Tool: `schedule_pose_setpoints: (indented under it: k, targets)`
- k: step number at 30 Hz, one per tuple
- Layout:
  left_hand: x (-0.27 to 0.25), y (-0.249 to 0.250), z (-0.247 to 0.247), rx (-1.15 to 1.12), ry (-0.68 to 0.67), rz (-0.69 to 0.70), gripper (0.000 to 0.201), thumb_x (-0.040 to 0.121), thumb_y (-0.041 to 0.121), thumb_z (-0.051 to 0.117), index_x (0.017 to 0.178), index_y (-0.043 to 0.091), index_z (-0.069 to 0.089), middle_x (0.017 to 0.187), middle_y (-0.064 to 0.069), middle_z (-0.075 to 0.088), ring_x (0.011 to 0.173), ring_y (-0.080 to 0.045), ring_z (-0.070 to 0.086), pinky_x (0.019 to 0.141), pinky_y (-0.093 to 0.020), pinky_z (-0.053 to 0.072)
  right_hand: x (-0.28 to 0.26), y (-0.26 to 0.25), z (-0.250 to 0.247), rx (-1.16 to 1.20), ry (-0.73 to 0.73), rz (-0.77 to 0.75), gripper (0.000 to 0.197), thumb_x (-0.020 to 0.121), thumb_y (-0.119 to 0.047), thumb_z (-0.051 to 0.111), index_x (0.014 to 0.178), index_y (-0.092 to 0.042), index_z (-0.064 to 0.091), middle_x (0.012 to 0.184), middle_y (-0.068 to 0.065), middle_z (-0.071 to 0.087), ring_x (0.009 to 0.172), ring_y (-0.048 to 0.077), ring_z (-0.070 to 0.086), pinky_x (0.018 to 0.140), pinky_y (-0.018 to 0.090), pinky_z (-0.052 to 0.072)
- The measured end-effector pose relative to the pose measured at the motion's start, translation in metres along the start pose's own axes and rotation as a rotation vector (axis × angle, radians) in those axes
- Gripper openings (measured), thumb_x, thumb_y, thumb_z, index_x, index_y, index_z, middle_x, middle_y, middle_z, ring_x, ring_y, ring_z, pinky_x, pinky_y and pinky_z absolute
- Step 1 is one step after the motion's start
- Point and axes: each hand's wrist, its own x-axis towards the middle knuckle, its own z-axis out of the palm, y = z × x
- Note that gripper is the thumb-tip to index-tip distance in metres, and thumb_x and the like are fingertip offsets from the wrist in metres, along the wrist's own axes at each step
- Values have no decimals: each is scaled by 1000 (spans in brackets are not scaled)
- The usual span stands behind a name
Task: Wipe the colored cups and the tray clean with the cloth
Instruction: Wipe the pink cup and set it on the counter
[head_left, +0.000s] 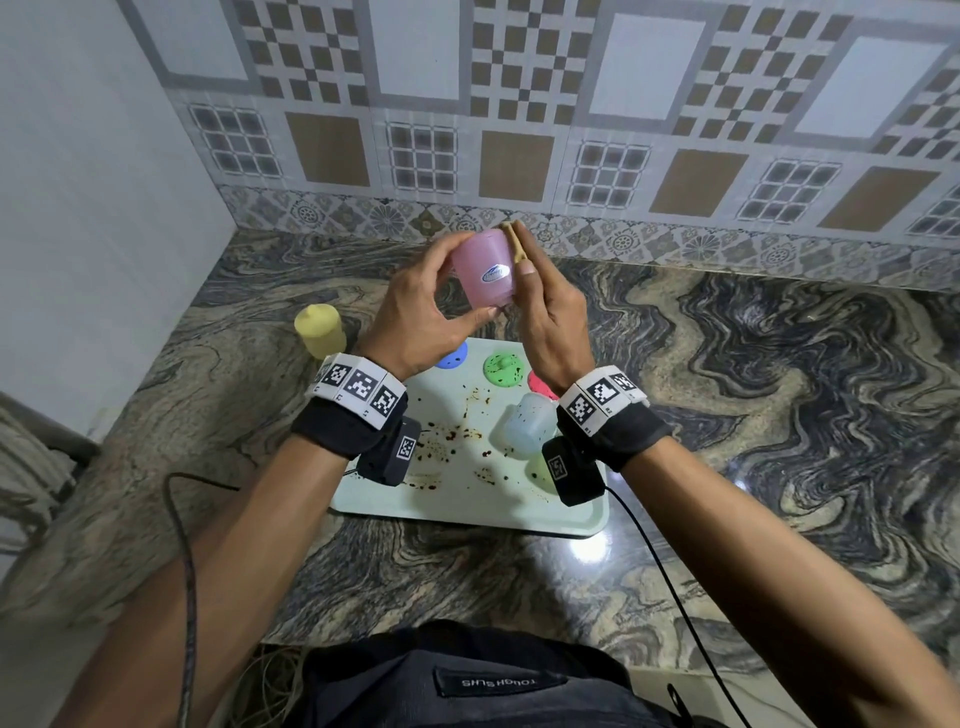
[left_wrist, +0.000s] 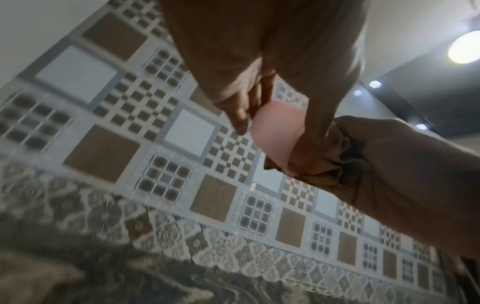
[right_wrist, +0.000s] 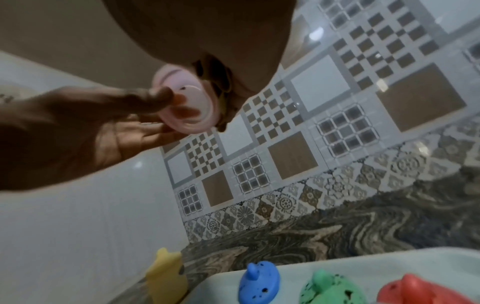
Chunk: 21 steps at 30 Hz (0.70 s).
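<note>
— What have your hands got?

— My left hand (head_left: 415, 306) grips one pink cup (head_left: 485, 270), thumb at its base and fingers curled over its far end, held up above the counter with an oval sticker facing me. My right hand (head_left: 550, 322) pinches one tan cloth (head_left: 511, 244) against the cup's right side; in the left wrist view the cloth (left_wrist: 335, 164) is bunched in that fist, right at the cup's (left_wrist: 275, 133) rim.

— And what's below?

— One pale green tray (head_left: 467, 499) on the marble counter (head_left: 753, 364), spattered with dark brown spots. On its far edge I count three lids: one blue lid (right_wrist: 259, 283), one green lid (right_wrist: 332, 288), one red lid (right_wrist: 420, 290), the blue and green ones speckled dark. Nearer me on the tray stands one whitish cup (head_left: 527, 423), spotted too, and just beside it something light green (head_left: 540, 470), mostly hidden behind my right wrist camera, so I can't tell what it is.

— Anything off the tray?

— One yellow cup (head_left: 319, 330), standing on the counter to the tray's left, near the white wall (head_left: 78, 208).
</note>
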Motion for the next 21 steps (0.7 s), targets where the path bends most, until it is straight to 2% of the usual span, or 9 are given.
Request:
schedule_pose_setpoints:
  k: [3,7,10,11,13,15,16,18,21]
  targets:
    - [4,2,-1,147,-18,24,81,70,34,80,140,11,45,134,-7,56,116,-20,58,100,-40,49,-1,1,-2,-181,-28,-181,45,107,-15,41,151,-11,42,153,9,46,141,18,44,118,30,35]
    - [2,4,4,175,-3,11,85,72,36,80,143,11,40,139,-8,53,120,-21,56,102,-38,49,-2,3,-5,-289,-104,-263,49,105,-11,40,154,-13,37,156,12,38,145,22,36,117,22,32]
    - [0,5,5,153,-1,9,82,73,40,75,142,12,42,135,-8,56,117,-21,58,99,-38,50,-5,6,-5,-296,-130,-286,48,105,-13,38,152,-13,40,157,13,37,147,22,33,116,16,28]
    - [-1,5,4,134,-1,24,81,73,39,78,141,11,43,134,-8,57,116,-21,59,98,-38,51,-6,9,-5,-262,-130,-274,46,105,-13,39,151,-13,41,157,12,38,147,21,34,117,18,29]
    - [-4,5,3,112,-2,61,81,72,35,83,139,9,46,134,-8,58,113,-18,60,96,-33,52,-7,11,-5,-75,-102,-172,43,106,-15,39,149,-13,46,154,8,45,145,18,40,119,36,35]
    - [-6,6,2,49,3,63,82,70,32,86,138,8,47,134,-8,58,110,-11,60,94,-24,52,-7,9,-6,176,-68,-13,41,107,-21,38,146,-16,50,148,5,53,135,16,52,110,49,45]
    - [-7,7,2,-3,3,52,82,70,31,87,138,7,47,135,-9,57,112,-10,59,95,-23,52,-7,8,-7,252,-56,32,41,107,-23,38,145,-17,51,145,5,56,128,14,57,105,47,50]
    - [-5,9,1,-20,-9,33,84,70,34,86,140,9,46,138,-7,54,119,-13,56,99,-30,51,-6,5,-7,250,-37,43,41,106,-24,39,145,-17,52,143,7,58,117,7,62,96,36,54]
    - [1,10,1,174,-31,28,86,72,39,82,143,12,43,142,-6,48,127,-18,48,108,-35,42,-6,3,-7,107,5,-45,41,106,-17,42,146,-10,50,148,5,53,135,11,50,112,44,43]
